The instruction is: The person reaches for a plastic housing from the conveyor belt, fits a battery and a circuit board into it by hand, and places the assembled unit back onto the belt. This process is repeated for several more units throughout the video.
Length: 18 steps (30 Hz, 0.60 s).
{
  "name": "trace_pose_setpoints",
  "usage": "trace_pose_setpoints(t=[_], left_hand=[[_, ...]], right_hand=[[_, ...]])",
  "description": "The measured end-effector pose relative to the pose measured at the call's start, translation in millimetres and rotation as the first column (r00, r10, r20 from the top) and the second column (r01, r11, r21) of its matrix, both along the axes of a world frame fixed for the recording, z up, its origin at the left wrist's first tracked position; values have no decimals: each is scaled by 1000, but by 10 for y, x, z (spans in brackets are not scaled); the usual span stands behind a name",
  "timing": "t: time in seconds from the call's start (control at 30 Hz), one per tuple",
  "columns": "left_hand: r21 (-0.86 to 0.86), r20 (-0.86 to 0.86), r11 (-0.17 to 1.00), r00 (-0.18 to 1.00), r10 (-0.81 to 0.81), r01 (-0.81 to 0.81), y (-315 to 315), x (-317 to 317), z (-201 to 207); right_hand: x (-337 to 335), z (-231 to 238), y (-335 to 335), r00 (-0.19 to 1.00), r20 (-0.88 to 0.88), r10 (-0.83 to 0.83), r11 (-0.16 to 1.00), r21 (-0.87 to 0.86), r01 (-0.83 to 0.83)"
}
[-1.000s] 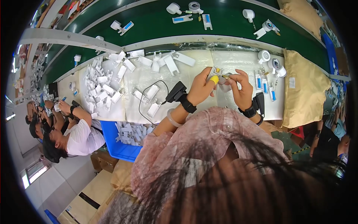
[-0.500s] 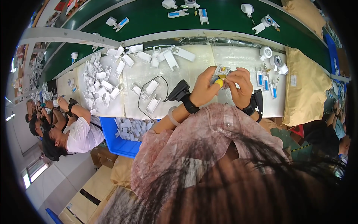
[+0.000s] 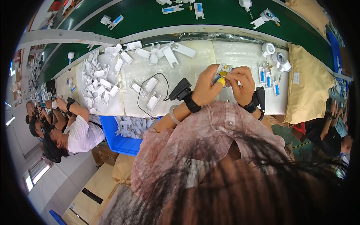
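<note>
Over the middle of the bench, my left hand (image 3: 205, 89) is closed around a small white-and-grey plastic housing (image 3: 225, 68), with a yellow cover on its thumb. My right hand (image 3: 243, 83) meets it from the right, thumb and fingertips pinched at a small yellow piece (image 3: 223, 74) on the housing. My fingers hide most of both parts. Right of my hands lie several white pieces with blue inserts (image 3: 268, 79). Beyond them stand round white heads, one with a perforated face (image 3: 268, 49).
Loose white plastic covers (image 3: 100, 84) pile up on the left of the bench. A black cord (image 3: 167, 84) loops near my left wrist. A blue bin (image 3: 123, 145) holds white parts. Brown paper (image 3: 307, 86) drapes the right side. A green conveyor (image 3: 142, 18) carries assemblies; co-workers sit left and right.
Parts on the green conveyor have shifted slightly left and up in view. My hands stay together on the housing, with only slight finger movement.
</note>
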<state>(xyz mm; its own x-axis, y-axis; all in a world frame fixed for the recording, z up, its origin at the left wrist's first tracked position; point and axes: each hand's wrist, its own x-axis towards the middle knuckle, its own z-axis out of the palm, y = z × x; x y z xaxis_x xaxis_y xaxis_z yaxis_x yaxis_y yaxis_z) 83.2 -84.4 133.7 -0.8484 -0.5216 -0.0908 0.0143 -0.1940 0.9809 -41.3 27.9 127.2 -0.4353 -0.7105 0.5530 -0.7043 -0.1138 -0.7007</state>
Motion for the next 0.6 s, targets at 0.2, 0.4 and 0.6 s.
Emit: trace_pose_setpoints(t=[0.2,0.4,0.6], left_hand=[[-2,21,1000,1000,-9,9,-34,6,22],[-14,37,1000,999,-12,13,-37,0,39],[-19,39,1000,999,-15,15,-37,-5,23]], right_hand=[[8,-12,-8,1000,6,-1,1000,8,0],[-21,52,-22,999,-52,8,1000,-1,-8],[-17,15,-13,999,-49,4,1000,-4,-4]])
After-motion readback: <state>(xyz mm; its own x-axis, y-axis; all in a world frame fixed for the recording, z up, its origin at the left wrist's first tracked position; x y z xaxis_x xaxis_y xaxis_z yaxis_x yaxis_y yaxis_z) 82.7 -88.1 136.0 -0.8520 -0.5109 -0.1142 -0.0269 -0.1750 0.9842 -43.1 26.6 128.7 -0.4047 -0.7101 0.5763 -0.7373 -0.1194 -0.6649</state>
